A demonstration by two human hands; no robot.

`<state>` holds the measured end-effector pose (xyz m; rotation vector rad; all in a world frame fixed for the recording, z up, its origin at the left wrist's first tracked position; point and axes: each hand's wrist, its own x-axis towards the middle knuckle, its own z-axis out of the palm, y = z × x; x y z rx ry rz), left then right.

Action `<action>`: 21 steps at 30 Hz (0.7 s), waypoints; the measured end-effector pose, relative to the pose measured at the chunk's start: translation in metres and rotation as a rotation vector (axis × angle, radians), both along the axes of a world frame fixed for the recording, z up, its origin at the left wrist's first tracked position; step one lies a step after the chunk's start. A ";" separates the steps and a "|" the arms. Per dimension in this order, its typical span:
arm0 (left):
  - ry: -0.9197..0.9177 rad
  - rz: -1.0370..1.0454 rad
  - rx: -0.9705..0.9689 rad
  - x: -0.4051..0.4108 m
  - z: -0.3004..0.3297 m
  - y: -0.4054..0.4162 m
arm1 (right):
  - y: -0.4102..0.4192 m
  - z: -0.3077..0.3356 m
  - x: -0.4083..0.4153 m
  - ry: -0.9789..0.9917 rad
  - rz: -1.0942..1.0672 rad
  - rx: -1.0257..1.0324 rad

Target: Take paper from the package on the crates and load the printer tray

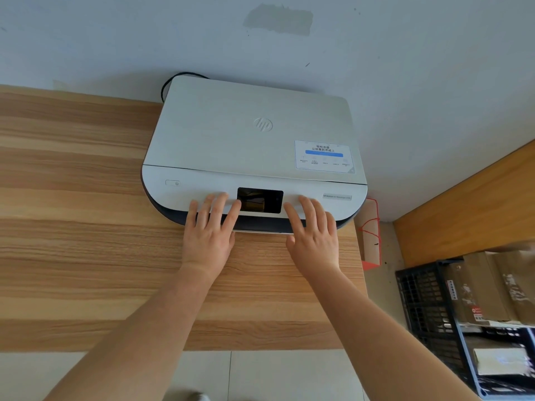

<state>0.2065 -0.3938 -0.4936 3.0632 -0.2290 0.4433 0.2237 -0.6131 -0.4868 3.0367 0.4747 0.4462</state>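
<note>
White plastic lies under both palms: the left hand (209,231) and the right hand (314,233) rest flat on the front lip of the printer (254,146), fingers spread and extended, closed on nothing. The left hand's fingertips sit just left of the dark touchscreen (260,200), the right hand's just to its right, so the screen lies between them. Both thumbs hang below the lip, near the dark front band where a thin pale edge, probably the tray (262,231), shows between the hands. Whether the tray is fully shut or slightly out I cannot tell.

The printer sits on a wood-grain desk (86,227), its back against the wall, a black cable (173,79) curling out behind its left rear corner. Its long axis runs left to right, square to the forearms, so the tray would slide straight toward the person.

The paper is not at the hands at all. It lies well off to the right and lower down, where black plastic crates (428,302) stand on the floor beside the desk, with a brown wrapped package (480,287) resting on them. The right hand is clearly the nearer one for that reach. By my reading the tray step is in hand, and no sheets are loaded yet.

Counted: two hands, one printer, one touchscreen, one package I can make out; the number of crates is unclear at the frame edge.
</note>
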 end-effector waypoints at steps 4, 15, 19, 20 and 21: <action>-0.018 0.000 0.017 0.001 -0.002 0.001 | -0.004 -0.001 0.002 0.006 0.020 -0.045; 0.188 -0.009 -0.037 -0.012 0.030 0.001 | 0.002 0.027 -0.015 0.244 -0.022 -0.007; 0.309 0.002 -0.112 -0.025 0.058 0.006 | 0.000 0.054 -0.028 0.371 -0.014 0.071; 0.332 0.007 -0.120 -0.030 0.063 0.008 | -0.002 0.058 -0.033 0.384 -0.021 0.087; 0.358 0.008 -0.132 -0.037 0.070 0.008 | 0.000 0.065 -0.042 0.398 -0.024 0.128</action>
